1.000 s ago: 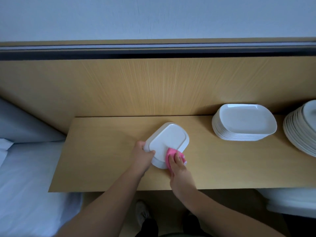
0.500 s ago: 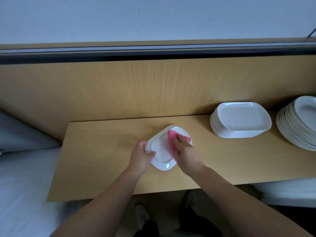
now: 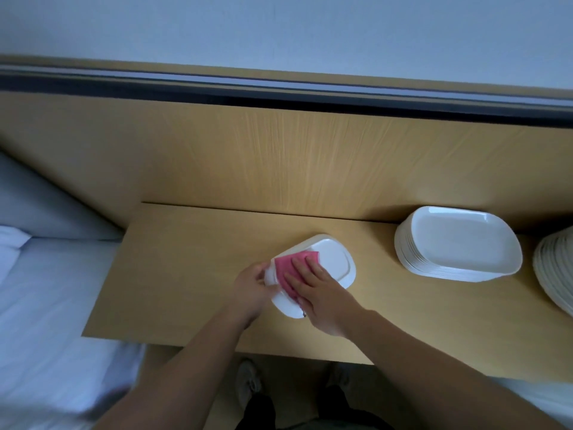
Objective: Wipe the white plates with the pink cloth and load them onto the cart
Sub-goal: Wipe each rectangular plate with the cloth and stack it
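The right hand [image 3: 319, 293] lies flat over the pink cloth [image 3: 286, 268] and hides its near edge. Hands and cloth cover the near-left part of the white plate [image 3: 335, 262]. The left hand [image 3: 251, 287] grips the plate's left rim, its fingers hidden beneath. The right edge cuts off a stack of round plates [image 3: 555, 274] and the bench [image 3: 186, 274]. The bed [image 3: 46, 305] blurs toward the near-left corner. A dark speck [image 3: 304, 315] at the plate's near rim is too small to tell.

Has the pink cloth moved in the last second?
Yes. The pink cloth has slid left across the plate, away from the stack of plates on the table and toward the left hand.
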The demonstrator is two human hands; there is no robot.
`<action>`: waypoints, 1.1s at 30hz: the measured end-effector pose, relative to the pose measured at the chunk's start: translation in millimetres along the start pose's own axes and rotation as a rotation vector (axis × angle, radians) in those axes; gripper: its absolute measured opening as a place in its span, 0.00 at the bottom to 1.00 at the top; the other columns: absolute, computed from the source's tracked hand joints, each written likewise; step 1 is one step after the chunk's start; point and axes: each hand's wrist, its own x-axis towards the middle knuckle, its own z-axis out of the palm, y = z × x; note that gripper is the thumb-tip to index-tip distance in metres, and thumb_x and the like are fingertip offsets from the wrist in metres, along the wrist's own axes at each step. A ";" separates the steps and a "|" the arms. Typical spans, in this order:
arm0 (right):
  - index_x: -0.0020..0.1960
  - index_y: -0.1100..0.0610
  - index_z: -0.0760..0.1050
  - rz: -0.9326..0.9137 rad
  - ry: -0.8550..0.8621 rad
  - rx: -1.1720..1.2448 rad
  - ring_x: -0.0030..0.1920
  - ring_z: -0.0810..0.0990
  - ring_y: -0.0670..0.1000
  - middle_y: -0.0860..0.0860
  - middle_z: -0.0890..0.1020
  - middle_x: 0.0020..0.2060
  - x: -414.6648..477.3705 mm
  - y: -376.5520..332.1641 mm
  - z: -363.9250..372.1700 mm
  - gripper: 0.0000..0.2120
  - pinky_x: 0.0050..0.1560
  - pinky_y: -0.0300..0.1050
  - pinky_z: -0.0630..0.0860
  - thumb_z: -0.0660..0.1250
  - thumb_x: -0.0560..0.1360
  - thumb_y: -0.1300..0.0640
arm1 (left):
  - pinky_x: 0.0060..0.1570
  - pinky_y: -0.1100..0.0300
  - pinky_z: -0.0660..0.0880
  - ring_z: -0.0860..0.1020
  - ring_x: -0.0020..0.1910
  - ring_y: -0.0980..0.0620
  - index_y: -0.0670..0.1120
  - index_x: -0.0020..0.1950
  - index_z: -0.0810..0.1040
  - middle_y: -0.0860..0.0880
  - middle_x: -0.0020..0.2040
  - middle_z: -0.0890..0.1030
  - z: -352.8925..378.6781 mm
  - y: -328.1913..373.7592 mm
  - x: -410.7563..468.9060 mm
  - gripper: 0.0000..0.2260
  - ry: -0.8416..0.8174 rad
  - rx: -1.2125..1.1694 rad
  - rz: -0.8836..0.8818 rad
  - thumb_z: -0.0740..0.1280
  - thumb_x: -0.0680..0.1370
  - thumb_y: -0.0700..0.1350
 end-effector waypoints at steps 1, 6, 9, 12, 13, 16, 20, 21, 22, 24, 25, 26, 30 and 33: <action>0.79 0.51 0.46 -0.004 -0.004 0.009 0.78 0.38 0.55 0.53 0.48 0.79 -1.0 7.6 -2.4 0.28 0.76 0.59 0.40 0.38 0.79 0.48 | 0.54 0.47 0.79 0.79 0.55 0.49 0.49 0.64 0.77 0.51 0.57 0.80 -0.3 -0.7 0.1 0.25 0.002 -0.010 -0.002 0.75 0.68 0.49; 0.78 0.53 0.49 0.138 -0.043 0.073 0.77 0.51 0.61 0.57 0.59 0.76 -6.2 41.0 -4.3 0.26 0.73 0.56 0.50 0.38 0.81 0.48 | 0.55 0.49 0.78 0.77 0.57 0.48 0.45 0.67 0.75 0.47 0.60 0.79 0.0 -0.2 2.0 0.24 0.023 -0.014 0.000 0.74 0.71 0.41; 0.78 0.49 0.44 0.302 -0.039 0.125 0.77 0.43 0.64 0.53 0.47 0.78 -8.7 54.2 -8.2 0.31 0.76 0.57 0.51 0.33 0.77 0.43 | 0.52 0.53 0.78 0.77 0.57 0.49 0.46 0.67 0.75 0.48 0.60 0.78 0.1 -0.8 3.1 0.24 0.023 -0.020 -0.022 0.73 0.71 0.39; 0.79 0.48 0.50 0.397 0.019 0.179 0.75 0.54 0.63 0.50 0.45 0.79 -12.0 59.9 -12.2 0.27 0.72 0.53 0.62 0.52 0.81 0.54 | 0.48 0.58 0.74 0.75 0.55 0.52 0.48 0.67 0.73 0.52 0.56 0.77 1.3 2.2 3.4 0.24 0.021 -0.051 -0.050 0.72 0.72 0.37; 0.78 0.48 0.54 0.426 0.063 0.206 0.72 0.61 0.62 0.49 0.48 0.79 -13.0 62.5 -11.6 0.28 0.68 0.51 0.67 0.56 0.80 0.58 | 0.49 0.57 0.74 0.75 0.55 0.52 0.48 0.68 0.71 0.52 0.57 0.76 1.7 3.3 3.5 0.26 0.021 -0.058 -0.061 0.72 0.72 0.37; 0.73 0.50 0.65 0.480 0.211 0.381 0.62 0.73 0.58 0.49 0.66 0.73 -18.0 68.7 -17.0 0.23 0.56 0.46 0.74 0.57 0.79 0.61 | 0.57 0.51 0.75 0.75 0.57 0.50 0.46 0.71 0.67 0.50 0.61 0.76 0.4 6.8 2.2 0.29 0.030 -0.108 -0.100 0.72 0.72 0.38; 0.69 0.53 0.71 0.453 0.451 0.524 0.53 0.73 0.45 0.46 0.75 0.58 -21.2 56.5 -46.6 0.18 0.47 0.36 0.68 0.55 0.82 0.61 | 0.53 0.53 0.77 0.78 0.54 0.51 0.44 0.68 0.71 0.50 0.56 0.80 -3.9 16.0 -4.0 0.21 0.052 -0.204 -0.108 0.69 0.76 0.39; 0.68 0.53 0.72 0.422 0.491 0.548 0.52 0.72 0.41 0.45 0.75 0.58 -20.8 52.0 -53.4 0.17 0.49 0.35 0.69 0.55 0.82 0.61 | 0.52 0.53 0.78 0.79 0.53 0.50 0.44 0.67 0.72 0.51 0.54 0.80 -4.8 19.8 -7.0 0.20 0.059 -0.245 -0.110 0.68 0.76 0.38; 0.67 0.52 0.73 0.394 0.514 0.598 0.50 0.73 0.37 0.43 0.76 0.58 -20.1 46.4 -61.2 0.16 0.52 0.35 0.71 0.54 0.83 0.60 | 0.52 0.52 0.78 0.80 0.53 0.50 0.43 0.66 0.73 0.51 0.53 0.81 -6.0 23.0 -9.4 0.18 0.062 -0.287 -0.114 0.68 0.77 0.37; 0.69 0.48 0.71 0.322 0.537 0.631 0.51 0.73 0.37 0.37 0.74 0.58 -17.6 38.3 -72.4 0.19 0.54 0.37 0.73 0.55 0.82 0.61 | 0.54 0.52 0.79 0.81 0.53 0.48 0.42 0.64 0.74 0.49 0.52 0.82 -7.8 31.4 -15.8 0.15 0.058 -0.353 -0.108 0.68 0.77 0.36; 0.72 0.46 0.68 0.285 0.544 0.624 0.54 0.74 0.39 0.36 0.72 0.60 -15.9 34.3 -77.1 0.22 0.55 0.38 0.74 0.57 0.81 0.63 | 0.53 0.54 0.79 0.81 0.52 0.49 0.41 0.62 0.75 0.47 0.52 0.83 -10.0 37.5 -21.1 0.13 0.058 -0.375 -0.089 0.67 0.77 0.36; 0.73 0.46 0.66 0.249 0.556 0.621 0.57 0.74 0.42 0.37 0.72 0.62 -13.7 31.8 -80.6 0.25 0.55 0.38 0.73 0.58 0.80 0.65 | 0.51 0.57 0.80 0.82 0.51 0.50 0.42 0.60 0.76 0.47 0.51 0.83 -13.2 43.7 -26.2 0.11 0.066 -0.383 -0.060 0.67 0.78 0.36; 0.74 0.46 0.65 0.148 0.588 0.666 0.55 0.74 0.44 0.45 0.72 0.66 1.1 22.4 -100.0 0.27 0.55 0.38 0.72 0.59 0.79 0.67 | 0.52 0.56 0.79 0.82 0.50 0.51 0.44 0.57 0.78 0.49 0.50 0.84 -40.2 60.3 -43.6 0.09 0.162 -0.319 0.079 0.67 0.78 0.37; 0.75 0.47 0.65 0.075 0.580 0.695 0.47 0.72 0.38 0.46 0.72 0.64 12.7 11.7 -114.7 0.27 0.55 0.43 0.74 0.59 0.79 0.67 | 0.53 0.52 0.79 0.83 0.48 0.54 0.47 0.57 0.80 0.52 0.49 0.85 -65.5 60.2 -53.8 0.10 0.270 -0.170 0.156 0.68 0.77 0.41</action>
